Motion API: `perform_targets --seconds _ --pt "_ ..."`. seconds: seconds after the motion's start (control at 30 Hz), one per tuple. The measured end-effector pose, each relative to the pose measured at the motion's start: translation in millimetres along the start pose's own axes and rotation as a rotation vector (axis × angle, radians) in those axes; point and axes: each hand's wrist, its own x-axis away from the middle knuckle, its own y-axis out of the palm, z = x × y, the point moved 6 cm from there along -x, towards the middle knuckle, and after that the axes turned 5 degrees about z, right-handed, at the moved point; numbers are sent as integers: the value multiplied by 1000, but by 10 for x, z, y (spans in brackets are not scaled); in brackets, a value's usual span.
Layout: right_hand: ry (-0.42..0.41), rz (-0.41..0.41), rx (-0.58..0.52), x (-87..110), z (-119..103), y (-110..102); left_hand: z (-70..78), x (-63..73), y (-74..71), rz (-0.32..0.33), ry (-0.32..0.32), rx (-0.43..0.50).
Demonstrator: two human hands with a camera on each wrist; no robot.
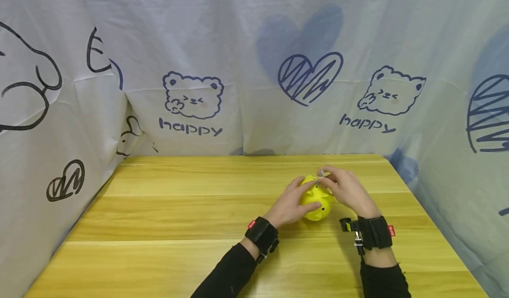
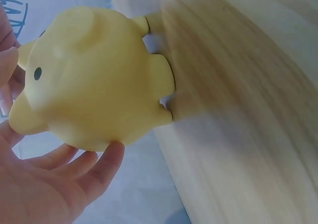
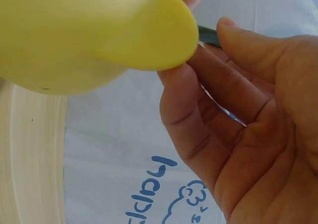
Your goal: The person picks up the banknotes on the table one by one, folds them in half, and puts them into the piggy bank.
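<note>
A yellow piggy bank (image 1: 315,199) stands on its short feet towards the right of the table. My left hand (image 1: 289,204) holds it from the left, thumb on the near side and fingers reaching over the top. In the left wrist view its fingers (image 2: 107,167) curve against the round side of the piggy bank (image 2: 99,85). Above its back, my right hand (image 1: 348,190) pinches a small, thin, dark grey piece (image 3: 209,36) between thumb and fingers. Most of that piece is hidden by the fingers and the bank's ear (image 3: 164,40); I cannot tell its kind.
The wooden table (image 1: 179,218) stretches far to the left of the hands. A white cloth (image 1: 238,46) printed with bears and hearts hangs behind the table and along both sides. Black straps with small cameras (image 1: 374,232) sit on both wrists.
</note>
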Motion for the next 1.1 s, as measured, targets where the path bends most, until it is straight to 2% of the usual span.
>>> perform_targets --seconds 0.27,0.5,1.1 --pt "12 -21 -17 -14 16 31 -10 -5 -2 -1 1 -18" --pt "1 -12 28 -15 -2 50 -3 -1 -5 4 16 -22" --pt "-4 51 35 -38 -5 53 -10 12 -5 8 2 -37"
